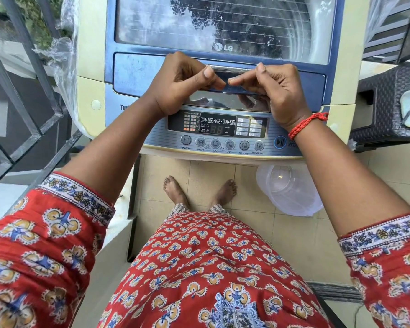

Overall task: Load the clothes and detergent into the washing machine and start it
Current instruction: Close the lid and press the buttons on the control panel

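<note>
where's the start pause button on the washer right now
In the head view, the start/pause button sits at the right end of the control panel, right of the program button and just below-left of the right wrist's red thread bracelet.

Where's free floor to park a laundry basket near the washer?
Bare tiled floor lies right of the feet, below the clear plastic tub. Crowded: under the control panel, where feet and tub sit. Both hands occupy the lid handle.

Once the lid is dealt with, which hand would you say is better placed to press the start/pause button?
Probably the right hand: its wrist already lies just beside the start/pause button at the panel's right end, while the left hand is farther away.
</note>
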Tool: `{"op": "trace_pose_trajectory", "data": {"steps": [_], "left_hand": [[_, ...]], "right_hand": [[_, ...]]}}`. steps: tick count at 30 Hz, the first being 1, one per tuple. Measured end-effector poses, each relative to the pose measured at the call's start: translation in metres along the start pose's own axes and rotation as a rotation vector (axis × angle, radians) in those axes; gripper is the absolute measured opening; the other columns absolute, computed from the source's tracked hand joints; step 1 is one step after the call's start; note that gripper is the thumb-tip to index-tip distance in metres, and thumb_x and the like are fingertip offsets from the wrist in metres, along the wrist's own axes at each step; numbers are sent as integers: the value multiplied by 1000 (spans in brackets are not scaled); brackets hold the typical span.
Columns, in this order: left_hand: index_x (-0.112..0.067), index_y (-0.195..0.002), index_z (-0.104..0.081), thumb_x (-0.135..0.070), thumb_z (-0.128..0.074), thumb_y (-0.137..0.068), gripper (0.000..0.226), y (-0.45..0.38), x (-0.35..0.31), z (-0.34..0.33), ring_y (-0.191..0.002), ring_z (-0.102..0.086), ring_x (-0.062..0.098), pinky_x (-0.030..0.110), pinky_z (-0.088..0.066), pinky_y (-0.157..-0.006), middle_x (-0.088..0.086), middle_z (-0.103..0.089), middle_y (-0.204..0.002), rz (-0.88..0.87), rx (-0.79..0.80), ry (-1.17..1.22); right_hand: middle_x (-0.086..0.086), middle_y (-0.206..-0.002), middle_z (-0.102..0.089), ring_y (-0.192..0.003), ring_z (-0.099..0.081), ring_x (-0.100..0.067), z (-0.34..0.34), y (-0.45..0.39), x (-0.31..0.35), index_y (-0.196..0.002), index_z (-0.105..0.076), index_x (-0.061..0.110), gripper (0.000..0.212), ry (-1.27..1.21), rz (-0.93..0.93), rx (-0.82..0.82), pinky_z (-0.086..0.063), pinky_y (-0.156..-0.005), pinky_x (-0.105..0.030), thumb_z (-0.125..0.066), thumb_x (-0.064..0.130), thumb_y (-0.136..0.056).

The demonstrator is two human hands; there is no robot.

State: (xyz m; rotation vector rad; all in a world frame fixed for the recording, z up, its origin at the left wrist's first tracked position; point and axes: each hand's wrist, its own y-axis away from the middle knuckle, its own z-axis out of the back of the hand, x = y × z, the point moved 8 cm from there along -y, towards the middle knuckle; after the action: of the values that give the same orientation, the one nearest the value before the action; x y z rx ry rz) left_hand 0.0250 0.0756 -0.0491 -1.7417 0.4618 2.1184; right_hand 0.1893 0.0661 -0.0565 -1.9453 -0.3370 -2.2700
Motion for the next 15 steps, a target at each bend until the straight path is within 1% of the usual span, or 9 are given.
{"op": "trace_pose_trajectory", "data": {"steps": [5,9,13,15], "left_hand": [[-3,-100,-71,-70,-51,-83,72,0,-1,0,-91,-71,30,49,-56,-86,20,-70,-104,-2,-4,-9],[-2,-100,-71,-69,-52,-83,72,0,-1,0,-92,-71,31,50,-56,-86,21,-70,-104,5,-1,-10],[-1,-101,-70,-71,-52,-81,74,1,0,0,-93,-71,32,51,-56,-87,22,-70,-105,18,-1,0],[-2,-101,-70,-70,-53,-81,73,1,0,-1,-93,-71,32,51,-55,-88,22,-69,-105,22,3,7]], "right_hand": [[-36,-68,-61,-55,-57,-48,0,-1,1,-96,-79,12,41,-5,-4,6,-44,-50,-58,-43,31,-103],[-35,-66,-60,-52,-56,-45,-2,0,2,-96,-78,10,41,-13,6,15,-43,-47,-54,-43,30,-103],[-35,-67,-61,-52,-57,-46,-1,0,2,-95,-79,15,41,-2,14,16,-42,-47,-55,-43,31,-103],[-36,-68,-61,-52,-57,-46,-1,0,2,-95,-79,14,41,-2,20,18,-42,-47,-55,-43,31,-103]]}}
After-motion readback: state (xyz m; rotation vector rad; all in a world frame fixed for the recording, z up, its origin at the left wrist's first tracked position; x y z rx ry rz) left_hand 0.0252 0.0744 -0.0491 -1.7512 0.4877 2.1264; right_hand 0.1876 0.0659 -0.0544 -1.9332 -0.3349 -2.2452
